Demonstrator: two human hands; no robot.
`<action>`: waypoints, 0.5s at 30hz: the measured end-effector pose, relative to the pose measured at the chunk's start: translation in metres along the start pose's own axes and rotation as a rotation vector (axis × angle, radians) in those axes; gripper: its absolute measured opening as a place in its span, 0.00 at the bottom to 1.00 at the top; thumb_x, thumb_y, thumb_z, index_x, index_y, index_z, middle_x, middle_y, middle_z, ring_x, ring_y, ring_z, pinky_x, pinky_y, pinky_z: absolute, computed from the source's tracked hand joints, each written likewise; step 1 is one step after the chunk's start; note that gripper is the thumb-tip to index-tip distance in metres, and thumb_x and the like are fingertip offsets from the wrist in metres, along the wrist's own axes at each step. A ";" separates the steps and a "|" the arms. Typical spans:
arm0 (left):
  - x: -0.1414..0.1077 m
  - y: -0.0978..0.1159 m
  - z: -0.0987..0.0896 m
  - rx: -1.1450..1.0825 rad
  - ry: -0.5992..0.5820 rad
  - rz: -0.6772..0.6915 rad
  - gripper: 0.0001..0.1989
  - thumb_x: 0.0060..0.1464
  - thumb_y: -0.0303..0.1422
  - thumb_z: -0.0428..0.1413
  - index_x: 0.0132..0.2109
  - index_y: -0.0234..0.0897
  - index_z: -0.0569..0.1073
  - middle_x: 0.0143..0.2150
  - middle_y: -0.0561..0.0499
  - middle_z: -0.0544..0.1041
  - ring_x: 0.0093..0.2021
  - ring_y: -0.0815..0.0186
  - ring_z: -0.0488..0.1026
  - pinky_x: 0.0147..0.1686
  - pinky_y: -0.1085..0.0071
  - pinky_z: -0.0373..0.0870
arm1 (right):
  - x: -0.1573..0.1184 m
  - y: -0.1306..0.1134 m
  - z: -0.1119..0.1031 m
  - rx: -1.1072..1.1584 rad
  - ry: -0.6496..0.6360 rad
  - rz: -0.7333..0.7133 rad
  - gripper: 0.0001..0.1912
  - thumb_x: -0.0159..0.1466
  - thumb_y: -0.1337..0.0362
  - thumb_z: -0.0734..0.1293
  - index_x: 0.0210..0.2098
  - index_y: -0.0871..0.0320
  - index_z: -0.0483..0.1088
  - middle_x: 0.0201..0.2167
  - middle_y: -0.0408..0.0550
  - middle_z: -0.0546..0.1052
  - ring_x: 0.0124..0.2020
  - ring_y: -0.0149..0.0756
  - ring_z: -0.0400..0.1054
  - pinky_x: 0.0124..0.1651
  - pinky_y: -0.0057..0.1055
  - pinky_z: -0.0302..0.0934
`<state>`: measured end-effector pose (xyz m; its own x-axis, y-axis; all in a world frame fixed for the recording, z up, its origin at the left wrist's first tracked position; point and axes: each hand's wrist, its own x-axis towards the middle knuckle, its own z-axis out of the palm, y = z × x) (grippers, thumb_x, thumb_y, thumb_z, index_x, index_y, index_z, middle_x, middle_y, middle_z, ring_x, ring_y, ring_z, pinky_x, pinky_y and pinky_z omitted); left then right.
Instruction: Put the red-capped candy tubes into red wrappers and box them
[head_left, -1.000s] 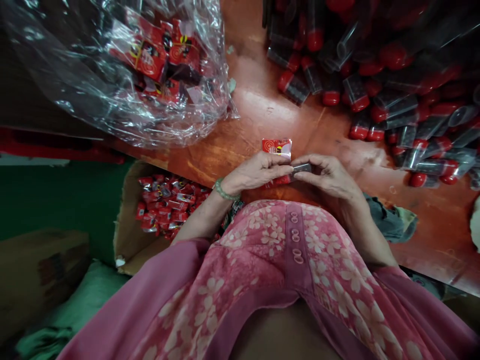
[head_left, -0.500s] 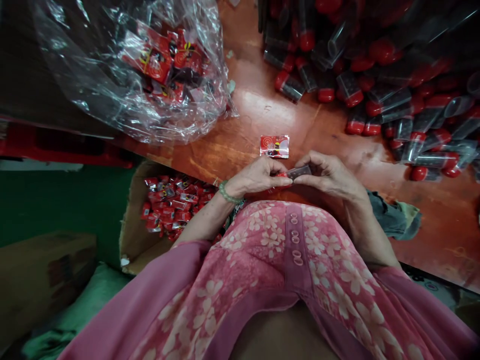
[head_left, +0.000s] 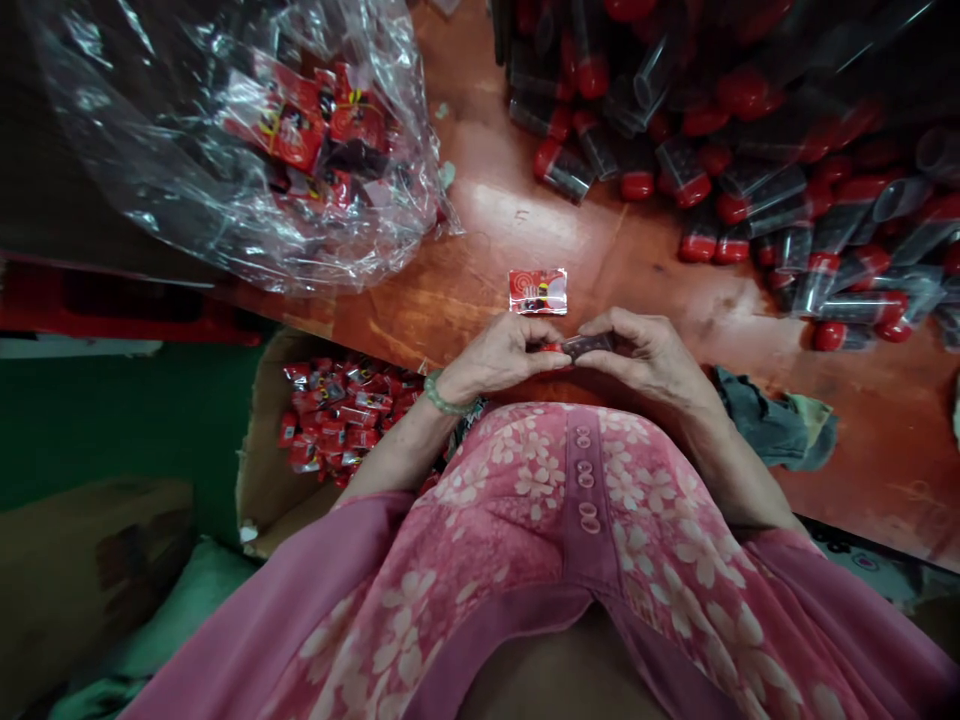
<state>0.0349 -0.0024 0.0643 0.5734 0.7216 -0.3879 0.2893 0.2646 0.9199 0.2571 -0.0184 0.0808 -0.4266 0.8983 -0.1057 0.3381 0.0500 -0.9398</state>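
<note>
Bag (head_left: 360,255), one, beyond and left of hands; red packets (head_left: 296,130) inside, uncounted. Box (head_left: 259,490), one, left: dozens more. Left hand (head_left: 495,355): pinched nearly closed on red end of tube (head_left: 589,346). Single packet (head_left: 538,291), flat, just beyond. Tube: one, dark, glossy, between both hands. Right hand (head_left: 652,355): pinching its other end. Beyond, right: heap (head_left: 765,205), dozens, red-capped. Cloth (head_left: 769,425), one, right.
</note>
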 end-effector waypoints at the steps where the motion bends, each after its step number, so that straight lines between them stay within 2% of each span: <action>1: 0.001 0.002 0.001 0.008 0.012 0.011 0.15 0.52 0.41 0.61 0.32 0.32 0.80 0.25 0.53 0.75 0.26 0.72 0.66 0.28 0.75 0.60 | 0.000 0.002 0.001 0.032 0.026 0.030 0.11 0.61 0.57 0.75 0.38 0.57 0.77 0.28 0.41 0.77 0.28 0.30 0.67 0.34 0.28 0.60; 4: 0.001 0.009 -0.002 -0.039 0.065 0.038 0.16 0.54 0.43 0.61 0.35 0.32 0.82 0.29 0.51 0.79 0.29 0.69 0.72 0.33 0.73 0.66 | 0.002 0.008 0.007 0.299 0.097 0.160 0.15 0.56 0.56 0.78 0.37 0.56 0.75 0.28 0.40 0.78 0.28 0.30 0.70 0.32 0.27 0.63; 6: -0.001 0.011 -0.010 -0.131 0.177 0.051 0.18 0.52 0.45 0.64 0.40 0.32 0.82 0.36 0.48 0.83 0.35 0.67 0.76 0.39 0.72 0.70 | 0.005 0.010 0.012 0.513 0.153 0.234 0.17 0.54 0.55 0.79 0.37 0.54 0.73 0.30 0.39 0.79 0.28 0.30 0.72 0.31 0.27 0.67; 8: -0.004 0.010 -0.019 -0.256 0.316 0.067 0.24 0.48 0.47 0.68 0.47 0.34 0.81 0.44 0.46 0.84 0.42 0.63 0.79 0.46 0.69 0.73 | 0.008 0.010 0.016 0.635 0.229 0.269 0.19 0.52 0.55 0.80 0.37 0.53 0.73 0.31 0.39 0.80 0.28 0.29 0.73 0.31 0.26 0.69; 10: -0.006 0.006 -0.023 -0.414 0.383 0.090 0.32 0.43 0.50 0.71 0.51 0.35 0.80 0.49 0.44 0.83 0.47 0.61 0.80 0.50 0.67 0.74 | 0.012 0.008 0.019 0.668 0.297 0.265 0.19 0.52 0.55 0.80 0.38 0.53 0.72 0.30 0.38 0.80 0.26 0.28 0.73 0.31 0.25 0.71; 12: -0.006 0.002 -0.019 -0.585 0.379 0.098 0.36 0.37 0.52 0.73 0.51 0.36 0.79 0.50 0.43 0.83 0.49 0.60 0.80 0.53 0.65 0.75 | 0.016 0.006 0.020 0.658 0.328 0.251 0.20 0.53 0.54 0.80 0.39 0.53 0.72 0.30 0.37 0.80 0.25 0.27 0.73 0.31 0.25 0.72; 15: -0.001 0.002 0.000 -0.802 0.370 0.064 0.31 0.36 0.49 0.74 0.44 0.35 0.80 0.45 0.44 0.84 0.49 0.58 0.81 0.56 0.60 0.75 | 0.023 0.003 0.020 0.620 0.334 0.210 0.22 0.55 0.51 0.79 0.42 0.53 0.72 0.32 0.39 0.80 0.27 0.28 0.75 0.35 0.27 0.74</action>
<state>0.0348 -0.0026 0.0667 0.2454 0.8744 -0.4185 -0.4393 0.4852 0.7560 0.2313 -0.0061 0.0689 -0.0932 0.9517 -0.2924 -0.1941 -0.3054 -0.9322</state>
